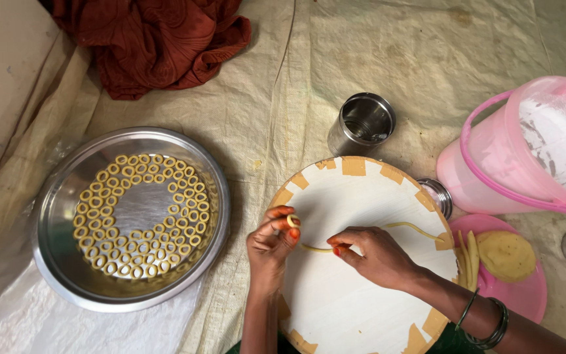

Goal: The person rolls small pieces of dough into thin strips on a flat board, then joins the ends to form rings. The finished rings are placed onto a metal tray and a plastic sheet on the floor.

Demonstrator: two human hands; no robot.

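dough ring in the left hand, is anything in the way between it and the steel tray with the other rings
Nothing visible does. The dough ring, pinched in the left hand, is above the left edge of the round white board; between that edge and the steel tray lies only bare woven sheet. The steel cup stands off to the upper right.

Glossy metal tray (60,262), matt white board (355,288)
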